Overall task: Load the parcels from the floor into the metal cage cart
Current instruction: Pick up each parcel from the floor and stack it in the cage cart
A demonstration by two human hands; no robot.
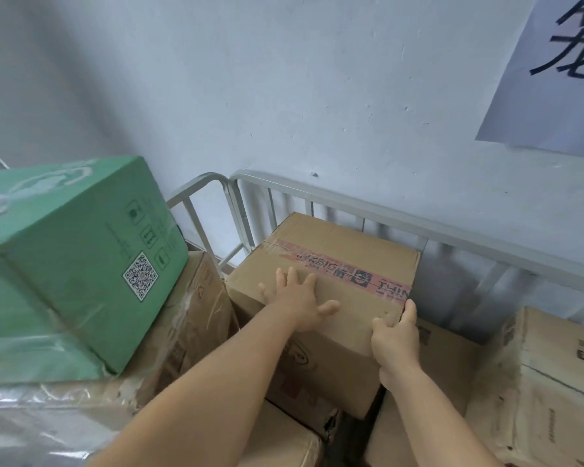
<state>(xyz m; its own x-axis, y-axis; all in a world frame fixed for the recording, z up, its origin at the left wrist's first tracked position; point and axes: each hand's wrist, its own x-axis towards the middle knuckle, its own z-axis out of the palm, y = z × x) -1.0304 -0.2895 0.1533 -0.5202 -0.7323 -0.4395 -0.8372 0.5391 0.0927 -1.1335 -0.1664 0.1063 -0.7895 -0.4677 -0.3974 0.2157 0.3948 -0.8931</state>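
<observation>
Hands on the load: your right hand (397, 345) curls round the near right corner and your left hand (299, 303) lies spread on top of the taped cardboard parcel (331, 274), probably stiff and moderately heavy, inside the metal cage cart (351, 205).

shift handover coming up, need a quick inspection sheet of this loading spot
surface: metal cage cart, railing against the wall, stacked with boxes
job's things: brown carton with pink tape on top of other cartons; green box on wrapped cartons at left; worn carton at right
clutter: nothing seen
hands: left hand flat on the taped carton's top; right hand grips its near right corner
cables: nothing seen
surroundings: pale wall, paper sign with black characters
</observation>
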